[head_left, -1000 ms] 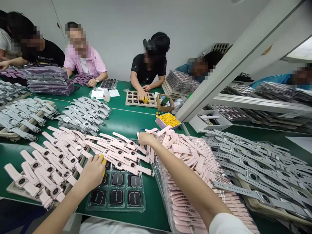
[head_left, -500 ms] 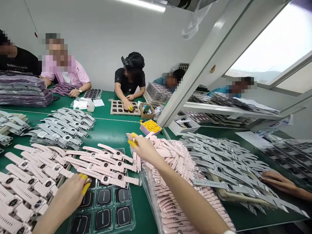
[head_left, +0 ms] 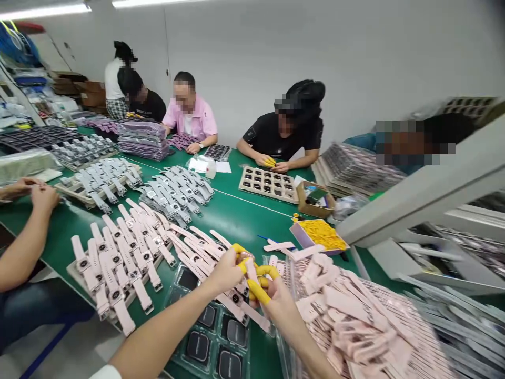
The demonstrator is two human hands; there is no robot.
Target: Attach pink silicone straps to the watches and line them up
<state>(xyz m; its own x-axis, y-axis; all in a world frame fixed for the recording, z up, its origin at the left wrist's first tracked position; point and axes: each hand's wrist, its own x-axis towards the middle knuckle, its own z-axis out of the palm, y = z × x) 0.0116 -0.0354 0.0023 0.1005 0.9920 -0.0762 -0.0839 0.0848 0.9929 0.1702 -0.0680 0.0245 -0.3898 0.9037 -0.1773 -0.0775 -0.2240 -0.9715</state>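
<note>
My left hand and my right hand, with yellow covers on the fingers, meet over the table and pinch a pink watch strap between them. Several assembled pink-strapped watches lie just behind and left of my hands. Under my left forearm is a clear tray with dark square watch faces in its compartments. To the right of my right hand, loose pink straps are heaped on bagged ones. Details of the held strap are partly hidden by my fingers.
A box of yellow finger covers stands behind the strap pile. Grey-strapped watches lie further back. A co-worker's hands are at the far left. Another person sits across the table at a beige tray. A slanted post rises at right.
The view has swung right to left, showing more of the left side. My right hand has come from the strap pile to my left hand, which has left the tray; both now hold a strap.
</note>
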